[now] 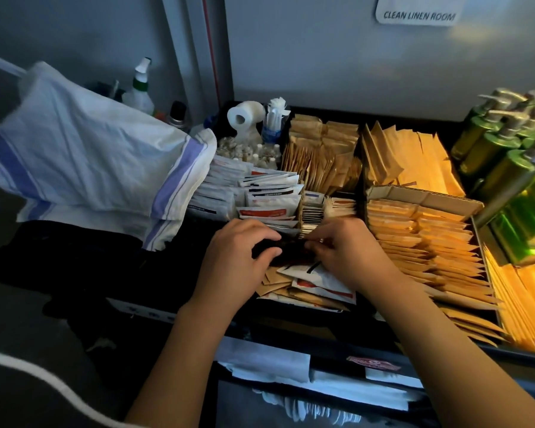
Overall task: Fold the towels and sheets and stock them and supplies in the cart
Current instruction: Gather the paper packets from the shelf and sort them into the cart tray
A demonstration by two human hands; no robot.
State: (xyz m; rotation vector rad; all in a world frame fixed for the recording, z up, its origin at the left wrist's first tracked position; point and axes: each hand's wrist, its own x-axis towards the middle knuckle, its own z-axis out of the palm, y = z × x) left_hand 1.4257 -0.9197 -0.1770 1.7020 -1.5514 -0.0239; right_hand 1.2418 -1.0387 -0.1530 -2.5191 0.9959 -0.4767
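Both my hands meet over the cart's top tray, at its front middle. My left hand and my right hand curl round a small stack of dark packets held between them. Under the hands lie loose white and brown sachets. Rows of white sachets stand behind the hands. Brown paper packets and a cardboard box of tan packets fill the tray to the right. A folded white towel with blue stripes lies on the cart's left side.
Green pump bottles crowd the right edge. A toilet roll, a cup of swabs and tiny bottles sit at the back. Spray bottles stand behind the towel. A door signed "CLEAN LINEN ROOM" is close behind.
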